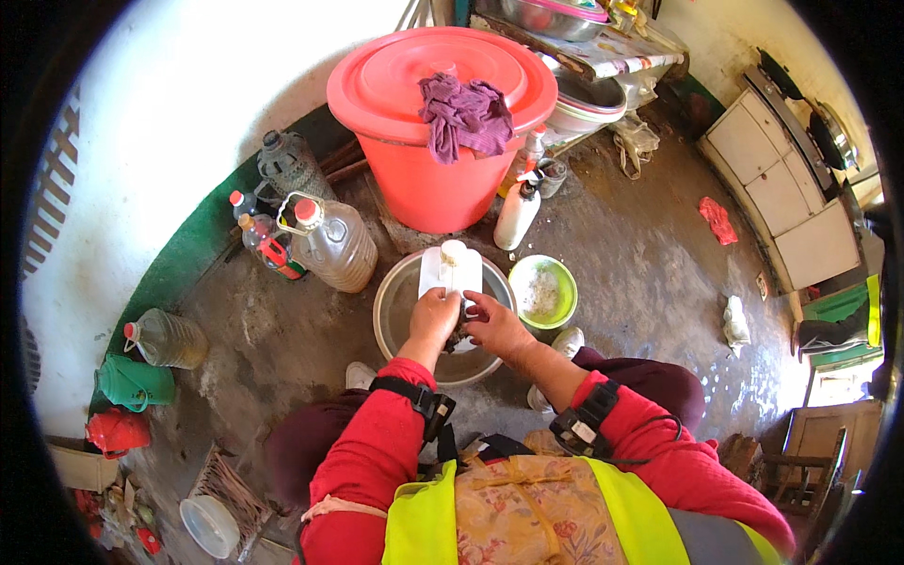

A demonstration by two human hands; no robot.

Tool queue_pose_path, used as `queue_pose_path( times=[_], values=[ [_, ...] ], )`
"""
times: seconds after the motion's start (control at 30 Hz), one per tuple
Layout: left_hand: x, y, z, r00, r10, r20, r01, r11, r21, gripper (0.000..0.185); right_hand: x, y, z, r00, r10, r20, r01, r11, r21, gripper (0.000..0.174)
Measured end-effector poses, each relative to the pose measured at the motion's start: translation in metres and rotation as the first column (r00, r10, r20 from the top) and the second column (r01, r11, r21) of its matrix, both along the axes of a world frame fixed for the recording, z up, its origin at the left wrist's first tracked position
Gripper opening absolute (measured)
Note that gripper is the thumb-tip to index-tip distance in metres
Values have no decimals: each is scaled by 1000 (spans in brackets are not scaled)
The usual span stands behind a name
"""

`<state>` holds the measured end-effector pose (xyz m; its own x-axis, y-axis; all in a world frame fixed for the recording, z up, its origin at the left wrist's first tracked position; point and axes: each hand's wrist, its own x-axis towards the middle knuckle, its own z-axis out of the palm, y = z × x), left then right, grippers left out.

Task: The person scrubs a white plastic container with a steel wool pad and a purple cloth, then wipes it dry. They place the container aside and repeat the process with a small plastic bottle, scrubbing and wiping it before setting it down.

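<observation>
A round metal basin (385, 321) sits on the floor between my feet. Over it lies a white plastic piece (429, 272) with a round white knob (453, 252) at its far end. My left hand (434, 318) has its thumb and fingers closed on a small dark item (455, 339) above the basin; what the item is cannot be told. From the other side, my right hand (494, 325) reaches to the same item with its fingers apart and bent. Just right of the basin stands a green bowl (571, 293) with whitish contents.
A large lidded red plastic tub (431, 183) with a purple cloth (466, 116) stands beyond the basin. Beside it are a white spray bottle (517, 215) and, at left, a big clear plastic jug (342, 247) and other bottles. A red plastic bag (717, 220) lies on the floor at right.
</observation>
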<state>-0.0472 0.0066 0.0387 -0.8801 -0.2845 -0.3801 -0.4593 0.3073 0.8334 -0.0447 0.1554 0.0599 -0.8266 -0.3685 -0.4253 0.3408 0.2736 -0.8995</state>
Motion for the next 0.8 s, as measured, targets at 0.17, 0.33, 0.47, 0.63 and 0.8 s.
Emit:
queue_pose_path(
  times=[0.17,0.33,0.47,0.63,0.8],
  values=[
    [2,6,-3,992,121,-34,-95,898,429,36,0,1,15,988,-17,153,12,999,33,61],
    [-6,0,-17,995,96,0,-91,950,298,47,7,-3,1,985,-136,103,128,989,80,40],
    [-9,-8,-25,1000,15,-9,-13,975,222,49,2,3,-27,960,-224,168,226,974,7,22],
    [1,-2,-15,1000,16,-24,-10,979,203,37,6,18,-34,886,-216,409,363,873,-326,13],
    [7,-10,8,997,-81,-10,77,970,-231,39,4,50,-23,828,-204,522,499,692,-521,12]
  ],
)
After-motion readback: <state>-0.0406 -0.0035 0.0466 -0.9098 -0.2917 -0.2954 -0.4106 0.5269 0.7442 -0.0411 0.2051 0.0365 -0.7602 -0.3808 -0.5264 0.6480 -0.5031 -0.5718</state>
